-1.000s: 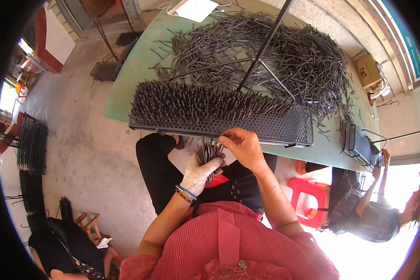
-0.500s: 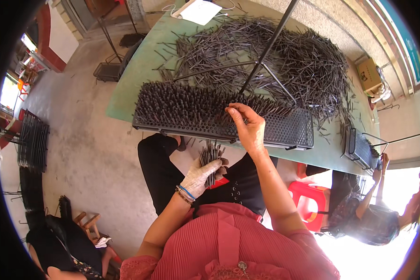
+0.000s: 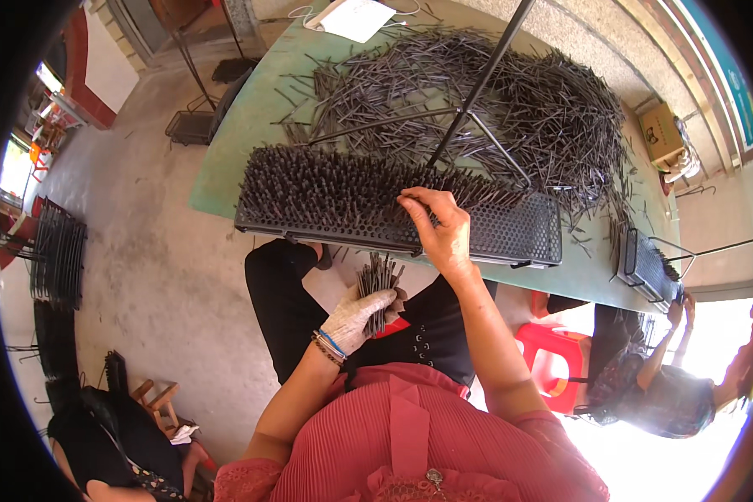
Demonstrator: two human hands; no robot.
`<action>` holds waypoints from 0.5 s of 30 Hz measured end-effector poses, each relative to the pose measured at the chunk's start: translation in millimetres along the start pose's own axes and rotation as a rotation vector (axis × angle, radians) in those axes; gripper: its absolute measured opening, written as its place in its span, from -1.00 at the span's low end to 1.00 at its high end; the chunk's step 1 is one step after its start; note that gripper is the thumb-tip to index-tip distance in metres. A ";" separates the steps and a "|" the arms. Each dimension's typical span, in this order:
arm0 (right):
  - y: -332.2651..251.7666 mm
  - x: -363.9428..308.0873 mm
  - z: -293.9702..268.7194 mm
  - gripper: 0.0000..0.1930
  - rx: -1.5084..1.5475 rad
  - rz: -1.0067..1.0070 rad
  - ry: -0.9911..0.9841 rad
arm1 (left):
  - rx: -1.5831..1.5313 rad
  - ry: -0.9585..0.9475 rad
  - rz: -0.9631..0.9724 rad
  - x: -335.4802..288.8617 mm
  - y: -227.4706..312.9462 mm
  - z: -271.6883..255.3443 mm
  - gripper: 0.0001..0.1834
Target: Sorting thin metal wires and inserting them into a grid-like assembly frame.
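Observation:
My gloved left hand [image 3: 358,315] is closed around a bundle of thin dark sticks [image 3: 380,280], held upright below the front edge of a black perforated rack [image 3: 523,227]. Many similar sticks [image 3: 318,188] stand upright in the rack's holes, packed on its left and middle. Bare holes show at its right end. Over the middle, my bare right hand [image 3: 443,230] pinches thumb and forefinger together on a thin dark stick among the standing ones. Its lower end is hidden.
A large heap of loose dark sticks [image 3: 560,125] lies behind the rack on the green table [image 3: 226,167]. A dark rod handle [image 3: 485,79] rises from the rack. A white device [image 3: 356,18] sits at the back. At right, another person's hands [image 3: 682,309] are beside a second rack [image 3: 644,268].
My right hand has shifted slightly left along the rack, its fingertips still pinched among the standing sticks. The left hand keeps its bundle in nearly the same place.

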State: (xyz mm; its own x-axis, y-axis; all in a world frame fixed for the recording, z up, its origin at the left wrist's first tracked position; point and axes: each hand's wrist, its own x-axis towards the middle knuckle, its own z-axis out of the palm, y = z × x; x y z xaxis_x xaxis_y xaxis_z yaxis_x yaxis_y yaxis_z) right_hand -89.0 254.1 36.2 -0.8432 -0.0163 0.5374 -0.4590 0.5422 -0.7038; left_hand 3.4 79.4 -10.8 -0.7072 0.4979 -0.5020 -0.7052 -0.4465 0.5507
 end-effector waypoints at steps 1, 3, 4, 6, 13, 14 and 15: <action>-3.5 1.9 0.2 -0.85 0.005 0.020 -0.024 | -0.001 0.007 -0.001 -0.2 0.0 0.8 -0.77; -2.3 3.8 -0.6 -0.85 0.001 0.047 -0.031 | 0.004 0.007 0.005 0.1 -0.2 1.5 -0.77; -1.8 4.3 -1.3 -0.85 -0.004 0.074 -0.041 | 0.008 0.007 0.011 0.1 -0.1 1.6 -0.77; -3.6 3.8 -4.8 -0.85 -0.009 0.060 -0.045 | 0.012 0.011 -0.003 -2.1 4.0 3.8 -0.77; -2.9 -4.7 4.4 -0.83 0.002 0.066 0.032 | 0.086 0.008 -0.032 0.6 1.8 0.1 -0.76; -2.7 -3.4 3.4 -0.83 0.002 0.066 0.032 | 0.086 0.007 -0.033 0.3 2.9 0.8 -0.76; -2.7 -1.4 1.5 -0.81 -0.040 -0.020 -0.006 | 0.088 0.012 -0.050 -0.5 4.9 2.1 -0.76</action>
State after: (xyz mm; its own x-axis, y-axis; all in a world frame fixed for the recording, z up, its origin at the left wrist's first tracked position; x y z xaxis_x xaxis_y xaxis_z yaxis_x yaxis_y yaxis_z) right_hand -87.0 251.3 36.7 -0.8354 -0.0324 0.5486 -0.4647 0.5746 -0.6737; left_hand 0.4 78.5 -6.4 -0.6720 0.5088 -0.5380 -0.7331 -0.3543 0.5806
